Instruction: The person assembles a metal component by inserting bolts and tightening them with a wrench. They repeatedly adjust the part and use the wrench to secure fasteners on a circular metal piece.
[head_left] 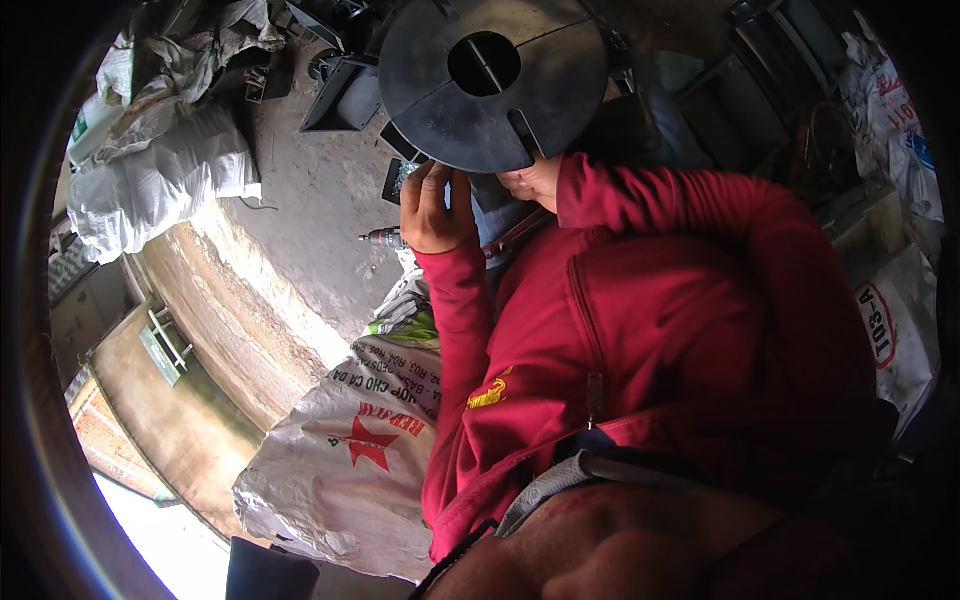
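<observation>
A large flat black disc (425, 95) is raised in front of me, with a round hole in its middle, a slot in its near edge and a thin seam across it. My right hand (533, 184) grips the near rim beside the slot, its fingertips partly hidden under the disc. Left of it, my left hand (437, 210) is closed, fingers curled up against the rim; what lies between the fingertips is hidden. Just beyond the left hand is a small dark box (395, 180) of shiny small pieces. The chuck of a power drill (383, 237) points out beside my left wrist.
Black angular parts (345, 95) lie on the concrete floor (290, 170) beyond the disc. White sacks (165, 175) are piled at far left. Another printed sack (350, 450) stands by my left elbow. More sacks (900, 330) and dark panels (735, 110) are at right.
</observation>
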